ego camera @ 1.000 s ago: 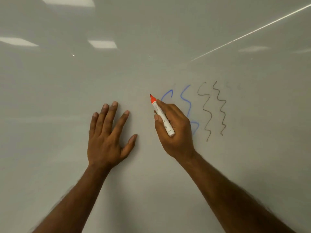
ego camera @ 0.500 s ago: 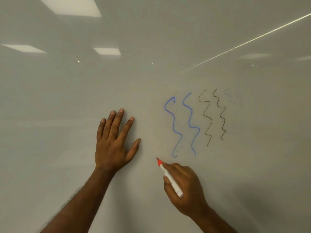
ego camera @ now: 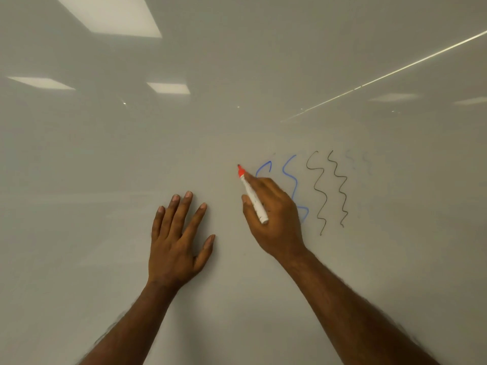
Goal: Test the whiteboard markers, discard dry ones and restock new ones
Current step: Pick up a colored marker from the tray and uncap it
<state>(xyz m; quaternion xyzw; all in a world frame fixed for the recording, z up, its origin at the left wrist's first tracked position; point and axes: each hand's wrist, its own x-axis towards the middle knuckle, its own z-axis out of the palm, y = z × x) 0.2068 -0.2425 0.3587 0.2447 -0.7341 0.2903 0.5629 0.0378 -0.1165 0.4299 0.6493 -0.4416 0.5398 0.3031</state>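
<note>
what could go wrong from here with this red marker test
1. The right hand holding the red marker covers the lower blue squiggles; if it rests on the whiteboard it may smear them.
2. The tip sits close beside the blue lines, so a faint red stroke could overlap them and be hard to judge.

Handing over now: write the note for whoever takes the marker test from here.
Left hand: open, flat on the glossy white whiteboard.
Right hand: grips the white, red-tipped marker, tip at the board.
Done: two blue squiggles and two black squiggles drawn.
Left: no red line shows; this marker may be dry, so retest, then sort. Spare markers not in view.
</note>
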